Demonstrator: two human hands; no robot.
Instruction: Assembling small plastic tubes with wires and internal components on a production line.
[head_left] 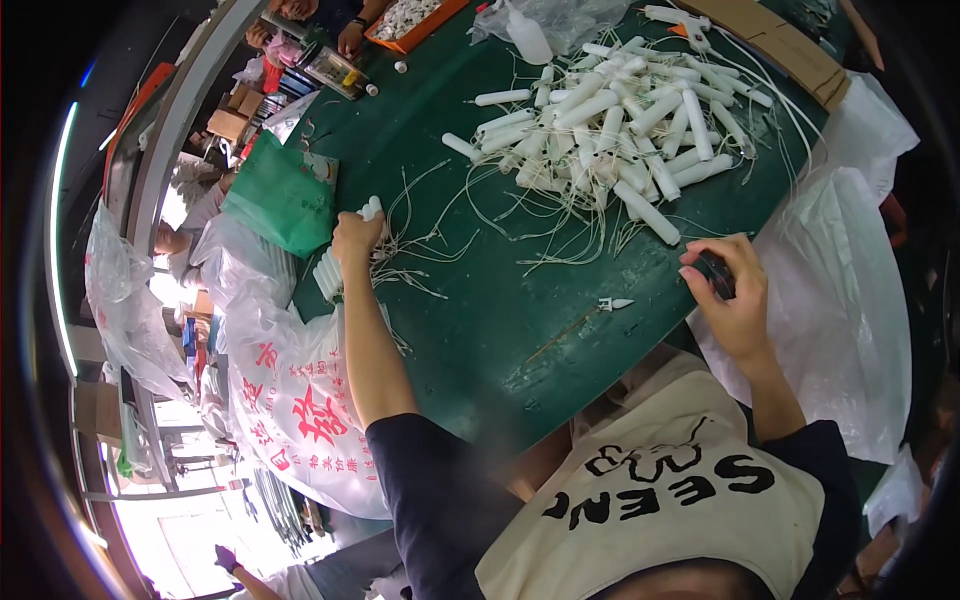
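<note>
My left hand [357, 237] is at the left side of the table, its fingers closed around a white tube [371, 207] whose end sticks out above them. Just below that hand, more white tubes [327, 274] lie side by side, and thin pale wires [415, 250] spread out to its right. On the right, my right hand [738, 285] is raised near the table's edge, wrapped around a black rounded object [713, 274]; its exact kind is hidden by the fingers. Between the hands lies a small white pointed bulb-like piece [617, 304] with a thin brownish wire.
A large heap of white wired tubes [610, 125] covers the far right of the green table [400, 120]. Behind it are a white bottle [528, 38] and a glue gun [680, 18]. Plastic bags [830, 300] hang at the right, a green bag [285, 200] left. Another person's hand [350, 38] is far left.
</note>
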